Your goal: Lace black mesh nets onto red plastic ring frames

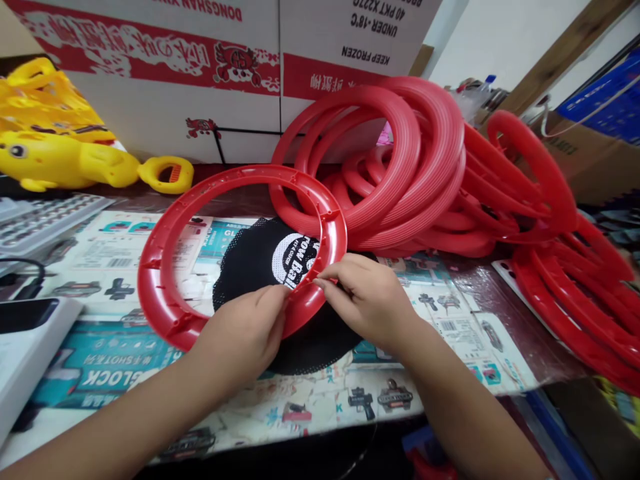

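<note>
A red plastic ring (334, 233), its hollow ribbed side with small posts facing up, is held tilted above the table. My left hand (243, 330) is closed around its near edge, thumb on top. Thumb and forefinger of my right hand (373, 297) are pinched together at the ring's near right part; what sits between the fingertips is too small to make out. Beneath the ring lies a round black mesh sheet (245, 267) with white printed lettering, partly covered by the ring and both hands.
A pile of red ribbed rings (410, 167) stands behind, with more red ring parts (560, 280) at right. Large white-and-red cartons (175, 100) rise at the back. Yellow plastic toys (60, 160) and a white device (35, 353) are at left. Printed cardboard (125, 360) covers the table.
</note>
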{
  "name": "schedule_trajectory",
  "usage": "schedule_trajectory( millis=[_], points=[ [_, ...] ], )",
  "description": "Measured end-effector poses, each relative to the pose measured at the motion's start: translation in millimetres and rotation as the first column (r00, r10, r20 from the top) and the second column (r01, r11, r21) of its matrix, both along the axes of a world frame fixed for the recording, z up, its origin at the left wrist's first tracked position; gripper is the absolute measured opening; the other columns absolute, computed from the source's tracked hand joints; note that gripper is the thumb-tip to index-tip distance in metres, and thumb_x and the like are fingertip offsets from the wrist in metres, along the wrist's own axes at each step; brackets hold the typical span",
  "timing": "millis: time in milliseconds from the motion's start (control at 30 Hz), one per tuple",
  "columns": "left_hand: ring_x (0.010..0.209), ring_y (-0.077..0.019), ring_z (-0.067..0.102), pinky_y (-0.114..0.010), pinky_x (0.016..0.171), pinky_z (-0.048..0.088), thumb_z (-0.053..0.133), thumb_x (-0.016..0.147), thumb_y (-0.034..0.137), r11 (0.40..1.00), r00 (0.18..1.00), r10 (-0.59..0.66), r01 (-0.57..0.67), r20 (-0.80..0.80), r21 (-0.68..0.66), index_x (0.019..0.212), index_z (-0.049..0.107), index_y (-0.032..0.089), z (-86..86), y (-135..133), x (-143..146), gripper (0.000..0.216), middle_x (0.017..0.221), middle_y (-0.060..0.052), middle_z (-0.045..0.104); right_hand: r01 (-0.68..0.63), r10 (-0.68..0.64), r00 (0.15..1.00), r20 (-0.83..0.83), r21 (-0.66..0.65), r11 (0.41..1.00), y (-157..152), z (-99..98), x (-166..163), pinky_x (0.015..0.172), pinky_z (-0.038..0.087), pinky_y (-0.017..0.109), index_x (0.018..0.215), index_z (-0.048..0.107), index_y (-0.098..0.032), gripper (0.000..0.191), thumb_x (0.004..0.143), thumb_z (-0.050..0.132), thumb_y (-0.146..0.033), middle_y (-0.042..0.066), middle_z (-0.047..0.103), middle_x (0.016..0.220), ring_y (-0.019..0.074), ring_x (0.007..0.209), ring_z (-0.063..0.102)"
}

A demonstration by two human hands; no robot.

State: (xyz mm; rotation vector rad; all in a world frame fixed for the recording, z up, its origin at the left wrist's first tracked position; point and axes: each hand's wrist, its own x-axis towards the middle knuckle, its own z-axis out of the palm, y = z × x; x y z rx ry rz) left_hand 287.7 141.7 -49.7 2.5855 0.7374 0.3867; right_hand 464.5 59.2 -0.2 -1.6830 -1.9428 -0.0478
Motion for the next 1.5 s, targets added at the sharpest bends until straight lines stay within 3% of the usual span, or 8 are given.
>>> schedule_trajectory(
  millis=[200, 467, 633, 767, 967, 1100, 1233, 1500],
  points=[
    [0.074, -0.0296, 0.068, -0.039, 0.059, 0.051, 0.027, 0.090, 0.022, 0.996, 0.998, -0.061, 0.061, -0.011, 0.072, 0.099, 0.056, 0.012, -0.6, 1, 0, 0.032, 0.086, -0.015, 0.069, 0.060, -0.061, 0.995, -0.076, -0.009, 0.998, 3, -2.4, 4, 0.060, 0.040, 0.022, 0.077, 0.069, -0.013, 0.012, 0.086, 0.062, -0.017, 0.001, 0.063, 0.067, 0.0097, 0.062, 0.055],
    [0.066, -0.0249, 0.065, -0.033, 0.056, 0.045, 0.033, 0.088, 0.020, 0.994, 0.998, -0.059, 0.061, -0.021, 0.092, 0.089, 0.055, 0.017, 5.2, -4, 2, 0.022, 0.075, -0.009, 0.067, 0.178, -0.196, 0.978, -0.076, -0.199, 0.964, 5, 1.8, 0, 0.060, 0.037, 0.023, 0.072, 0.069, -0.015, 0.015, 0.084, 0.063, -0.020, 0.002, 0.065, 0.069, 0.0110, 0.064, 0.056],
    [0.067, -0.0247, 0.068, -0.030, 0.053, 0.043, 0.031, 0.096, 0.033, 0.996, 0.994, -0.037, 0.045, -0.101, 0.077, 0.107, 0.053, 0.019, 6.6, -5, 6, 0.029, 0.079, -0.006, 0.070, 0.226, -0.232, 0.973, 0.014, -0.296, 0.928, 2, 0.9, -9, 0.061, 0.037, 0.024, 0.070, 0.069, -0.016, 0.015, 0.084, 0.062, -0.019, 0.002, 0.067, 0.071, 0.0117, 0.065, 0.058],
    [0.074, -0.0251, 0.068, -0.032, 0.058, 0.045, 0.029, 0.095, 0.026, 0.991, 0.987, -0.064, 0.080, -0.149, 0.103, 0.100, 0.055, 0.019, 3.3, -3, 7, 0.027, 0.083, -0.008, 0.070, 0.216, -0.200, 0.976, 0.085, -0.269, 0.939, -2, 1.1, -9, 0.064, 0.039, 0.025, 0.077, 0.069, -0.016, 0.015, 0.087, 0.059, -0.021, 0.003, 0.068, 0.077, 0.0137, 0.070, 0.060],
    [0.065, -0.0245, 0.062, -0.032, 0.055, 0.041, 0.032, 0.091, 0.019, 0.989, 0.975, -0.093, 0.114, -0.204, 0.091, 0.083, 0.051, 0.019, 5.6, -2, 3, 0.021, 0.073, -0.008, 0.064, 0.022, 0.001, 0.994, 0.105, -0.217, 0.976, -6, 5.4, 2, 0.069, 0.042, 0.024, 0.082, 0.069, -0.015, 0.020, 0.092, 0.053, -0.022, 0.005, 0.068, 0.081, 0.0140, 0.076, 0.061],
    [0.076, -0.0247, 0.063, -0.035, 0.064, 0.044, 0.030, 0.089, 0.014, 0.996, 0.980, -0.086, 0.077, -0.180, -0.055, 0.086, 0.049, 0.020, 7.9, -5, -1, 0.020, 0.083, -0.008, 0.064, 0.029, -0.014, 0.975, 0.221, -0.063, 0.998, -5, 1.6, 0, 0.066, 0.042, 0.026, 0.082, 0.069, -0.014, 0.031, 0.096, 0.043, -0.024, 0.006, 0.067, 0.077, 0.0151, 0.072, 0.059],
    [0.080, -0.0249, 0.063, -0.037, 0.069, 0.045, 0.030, 0.088, 0.013, 0.988, 0.981, -0.049, 0.021, -0.189, -0.150, 0.087, 0.048, 0.020, 7.3, -7, 0, 0.019, 0.086, -0.008, 0.064, 0.045, -0.046, 0.978, 0.203, 0.009, 0.999, 0, -6.0, -1, 0.070, 0.043, 0.026, 0.082, 0.068, -0.015, 0.029, 0.095, 0.044, -0.023, 0.006, 0.067, 0.079, 0.0155, 0.075, 0.058],
    [0.065, -0.0237, 0.059, -0.036, 0.059, 0.043, 0.025, 0.091, 0.021, 0.996, 0.986, -0.056, 0.043, -0.158, -0.082, 0.076, 0.043, 0.022, 10.9, -8, 5, 0.024, 0.072, -0.005, 0.059, 0.089, -0.090, 0.996, 0.002, -0.141, 0.986, 8, -4.1, 5, 0.066, 0.041, 0.023, 0.079, 0.070, -0.015, 0.018, 0.089, 0.057, -0.022, 0.003, 0.066, 0.075, 0.0118, 0.070, 0.058]
  ],
)
